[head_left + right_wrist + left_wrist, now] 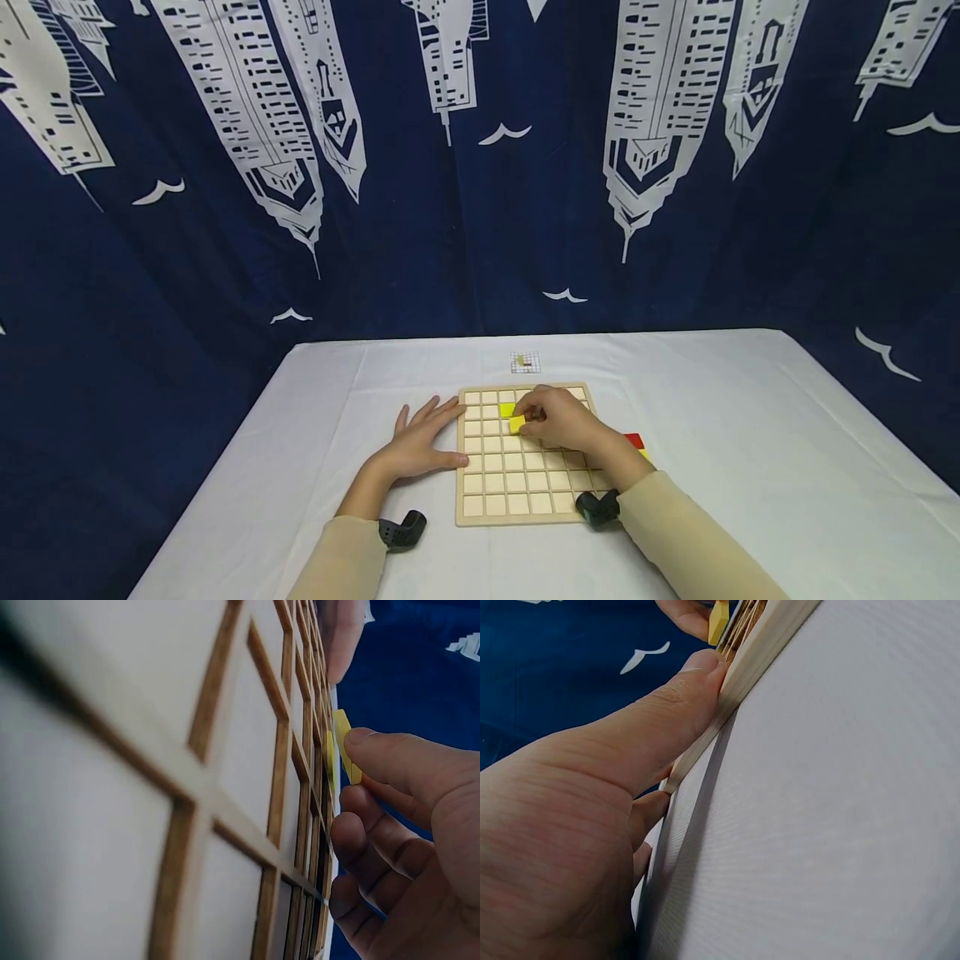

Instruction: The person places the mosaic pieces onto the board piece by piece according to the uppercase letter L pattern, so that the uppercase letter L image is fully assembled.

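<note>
My right hand (558,419) pinches a yellow square tile (344,742) between thumb and fingertips, close over the upper part of a wooden grid board (480,522). In the right wrist view the tile is tilted on edge. Another yellow tile (507,409) lies in a cell just beyond the held one. The left hand (418,442) rests at the board's left edge with fingers spread. Its thumb (682,697) touches the wooden rim in the left wrist view, and its other fingertips are along the same side.
A small printed grid card (525,362) lies beyond the board. Red (634,440) and yellow tiles lie right of the board, partly hidden by the right forearm. Both wrists wear black camera mounts. A white cloth (247,467) covers the table; a dark blue patterned curtain (465,217) hangs behind.
</note>
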Demonstrator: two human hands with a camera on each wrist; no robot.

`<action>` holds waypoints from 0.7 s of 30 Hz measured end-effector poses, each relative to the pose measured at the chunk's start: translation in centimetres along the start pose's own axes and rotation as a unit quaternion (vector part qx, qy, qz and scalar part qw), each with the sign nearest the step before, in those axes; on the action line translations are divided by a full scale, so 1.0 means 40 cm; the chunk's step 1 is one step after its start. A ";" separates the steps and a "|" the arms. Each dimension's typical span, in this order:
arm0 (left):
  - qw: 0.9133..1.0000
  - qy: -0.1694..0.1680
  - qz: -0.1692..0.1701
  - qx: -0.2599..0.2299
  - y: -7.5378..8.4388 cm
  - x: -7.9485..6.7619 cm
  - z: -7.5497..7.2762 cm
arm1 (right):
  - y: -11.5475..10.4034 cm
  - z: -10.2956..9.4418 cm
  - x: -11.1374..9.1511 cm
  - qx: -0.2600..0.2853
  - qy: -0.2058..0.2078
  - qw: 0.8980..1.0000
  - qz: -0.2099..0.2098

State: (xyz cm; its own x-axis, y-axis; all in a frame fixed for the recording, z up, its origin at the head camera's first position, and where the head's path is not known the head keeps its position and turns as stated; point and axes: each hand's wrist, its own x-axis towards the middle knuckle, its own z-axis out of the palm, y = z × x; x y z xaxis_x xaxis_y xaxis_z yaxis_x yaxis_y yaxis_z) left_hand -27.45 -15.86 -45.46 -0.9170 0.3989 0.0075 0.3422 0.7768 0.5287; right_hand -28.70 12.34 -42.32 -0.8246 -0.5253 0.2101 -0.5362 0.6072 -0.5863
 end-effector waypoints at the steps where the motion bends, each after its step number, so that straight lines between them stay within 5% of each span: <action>1: 1.000 0.001 0.000 0.001 0.000 0.001 0.001 | -0.001 0.001 0.002 -0.004 -0.001 1.000 0.000; 21: 1.000 -0.002 -0.004 0.000 0.005 0.000 -0.002 | -0.008 0.011 0.016 0.019 -0.027 0.999 0.038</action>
State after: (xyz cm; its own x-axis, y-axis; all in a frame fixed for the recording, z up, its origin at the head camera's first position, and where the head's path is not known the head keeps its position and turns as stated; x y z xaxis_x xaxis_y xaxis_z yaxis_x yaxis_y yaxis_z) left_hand -27.40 -15.76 -45.29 -0.9192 0.3939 -0.0006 0.3339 0.7801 0.5291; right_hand -28.97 11.56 -42.34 -0.8506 -0.5114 0.1220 -0.4650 0.6236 -0.6284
